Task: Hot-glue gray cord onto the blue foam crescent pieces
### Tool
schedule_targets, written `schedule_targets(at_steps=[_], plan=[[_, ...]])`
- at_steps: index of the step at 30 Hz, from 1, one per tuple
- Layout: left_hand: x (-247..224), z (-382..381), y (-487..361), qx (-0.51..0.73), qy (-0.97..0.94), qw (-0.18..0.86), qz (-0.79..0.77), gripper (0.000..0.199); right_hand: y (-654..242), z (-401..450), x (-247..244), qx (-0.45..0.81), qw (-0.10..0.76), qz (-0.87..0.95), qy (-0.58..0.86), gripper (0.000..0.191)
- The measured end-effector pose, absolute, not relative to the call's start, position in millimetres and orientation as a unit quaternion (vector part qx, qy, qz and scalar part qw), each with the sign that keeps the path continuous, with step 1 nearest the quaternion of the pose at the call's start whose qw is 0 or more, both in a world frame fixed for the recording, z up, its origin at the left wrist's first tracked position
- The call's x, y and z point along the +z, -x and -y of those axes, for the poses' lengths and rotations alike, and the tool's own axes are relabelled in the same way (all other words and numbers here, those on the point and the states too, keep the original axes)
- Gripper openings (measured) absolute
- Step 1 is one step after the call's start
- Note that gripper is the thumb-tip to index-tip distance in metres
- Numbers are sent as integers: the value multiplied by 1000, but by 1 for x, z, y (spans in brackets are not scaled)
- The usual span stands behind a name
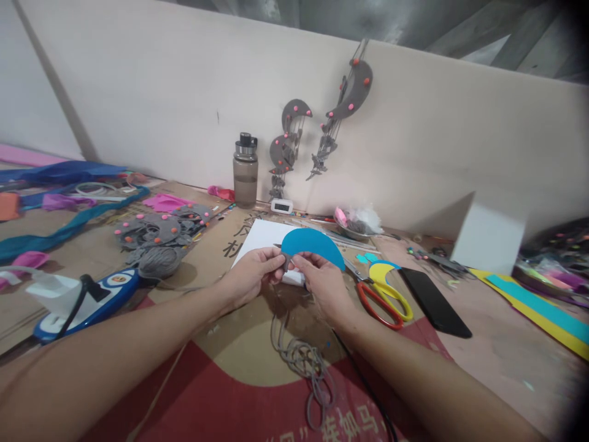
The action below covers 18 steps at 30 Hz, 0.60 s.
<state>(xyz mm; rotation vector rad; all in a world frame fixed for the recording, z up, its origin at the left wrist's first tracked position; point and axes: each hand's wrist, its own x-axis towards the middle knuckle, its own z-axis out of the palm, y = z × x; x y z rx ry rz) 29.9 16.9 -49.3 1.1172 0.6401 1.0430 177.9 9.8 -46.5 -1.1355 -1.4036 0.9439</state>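
Pinching a small, dull grey piece [287, 260], partly hidden between them, are the left hand [254, 271] and right hand [324, 282].

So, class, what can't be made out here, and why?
Head view: shape of the grey piece, partly behind the left hand and right hand.
Head view: outline of the white paper, partly covered by the blue card.
Head view: reading on the white gadget, too small.
Head view: end of the turquoise strip, cut by the right edge.
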Motion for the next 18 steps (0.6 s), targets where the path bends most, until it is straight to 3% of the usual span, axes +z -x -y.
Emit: schedule_targets(at_steps=[6,18], plan=[[-53,-19,-30,486,-468,675,-299,24,-175,0,-34,429,522,598,431,17],[-51,-15,-35,514,-479,645,-300,29,-177,5,-28,328,499,640,484,20]])
